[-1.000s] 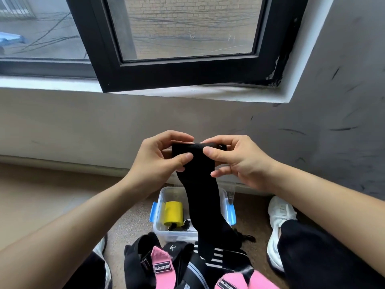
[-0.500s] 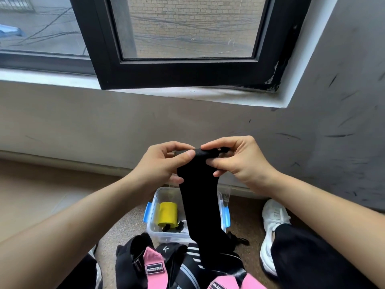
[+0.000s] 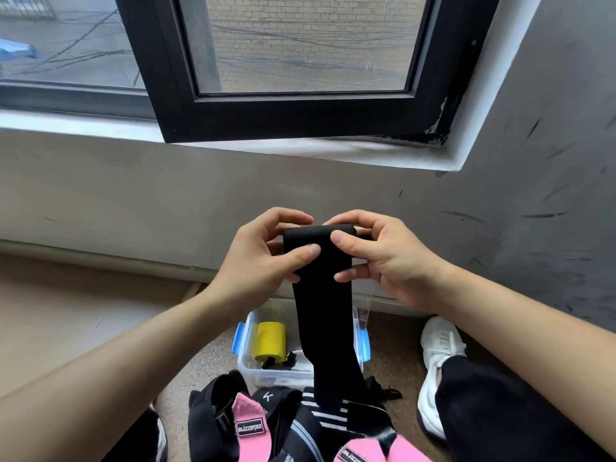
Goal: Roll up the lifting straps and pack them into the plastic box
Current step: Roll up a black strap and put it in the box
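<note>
Head view. The left hand (image 3: 263,258) and right hand (image 3: 383,258) both pinch the top end of the black strap (image 3: 325,315). The thumbs lie on the near face and the fingers curl behind it. A first tight turn of the roll shows as a rounded edge between the two hands. The rest of the strap hangs straight down in front of the plastic box (image 3: 266,378), and its tail reaches the pile of loose straps (image 3: 248,421) below.

Judgement: rolling has only begun, and most of the strap's length is unrolled.
- Keep both side edges square to each other at every turn, or the roll will cone.
- The hanging weight should supply tension, so feed with the thumbs and draw the strap up rather than chasing it downward.
- The tail may snag in the pile. If it drags, lift it clear first.
- The finished roll should be compact enough to sit beside the yellow roll (image 3: 270,341) already in the box.

Surroundings:
- The box is clear with blue latches (image 3: 239,338) and stands open on a speckled brown floor (image 3: 393,341), close to the foot of the wall.
- The pile holds pink and black straps, some striped white.
- A white shoe (image 3: 436,355) and a dark trouser leg are at the right.
- The wall (image 3: 133,195) is grey, and scuffed on its right part.
- Above it is a pale sill (image 3: 300,150) and a black window frame (image 3: 300,118), with brickwork and cables outside.
</note>
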